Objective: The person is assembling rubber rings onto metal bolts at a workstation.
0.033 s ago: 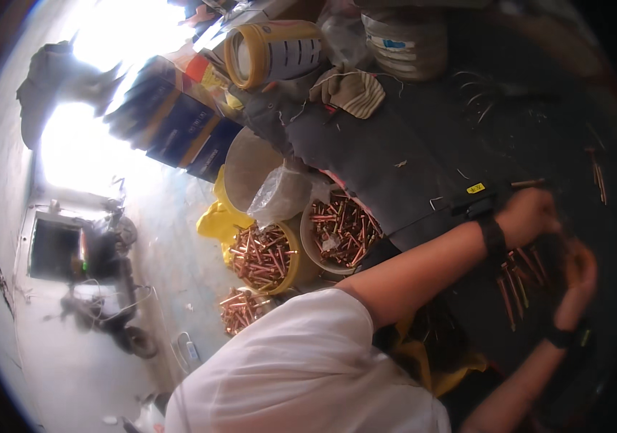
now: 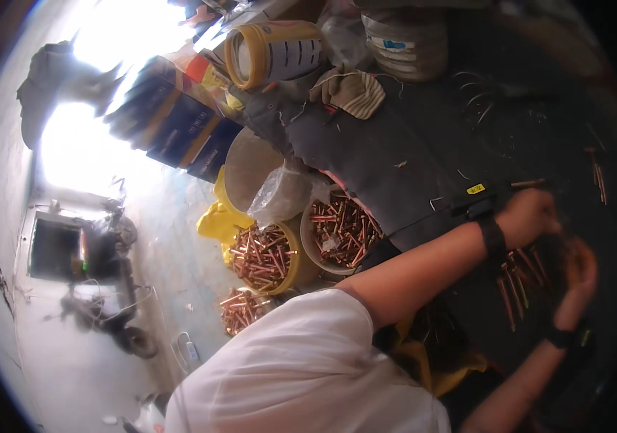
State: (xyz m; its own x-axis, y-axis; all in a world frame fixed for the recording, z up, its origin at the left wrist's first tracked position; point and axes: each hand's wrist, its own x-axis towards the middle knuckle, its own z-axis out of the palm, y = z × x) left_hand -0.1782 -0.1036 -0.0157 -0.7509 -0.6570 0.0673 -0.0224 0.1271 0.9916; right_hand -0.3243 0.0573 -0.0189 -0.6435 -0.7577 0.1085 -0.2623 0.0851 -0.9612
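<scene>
My left hand point(image 2: 528, 219) is closed over the dark-covered work surface, a black band on its wrist. My right hand point(image 2: 580, 268) is right beside it with the fingers curled in toward the left one. What the two hold between them is too dark to make out. Several thin copper-coloured rods point(image 2: 516, 285) lie side by side just left of my right hand. Beyond my left wrist rests a black tool point(image 2: 478, 206) with a yellow label point(image 2: 475, 188), and a single copper-coloured rod point(image 2: 527, 183) lies by the knuckles.
To the left stand a yellow bucket point(image 2: 295, 267) and a pale bucket point(image 2: 308, 245), both full of copper-coloured rods; a loose heap point(image 2: 242, 310) is beside them. Farther off are a work glove point(image 2: 355, 94), a yellow-lidded tub point(image 2: 279, 54) and blue boxes point(image 2: 193, 133). More rods point(image 2: 598, 177) lie far right.
</scene>
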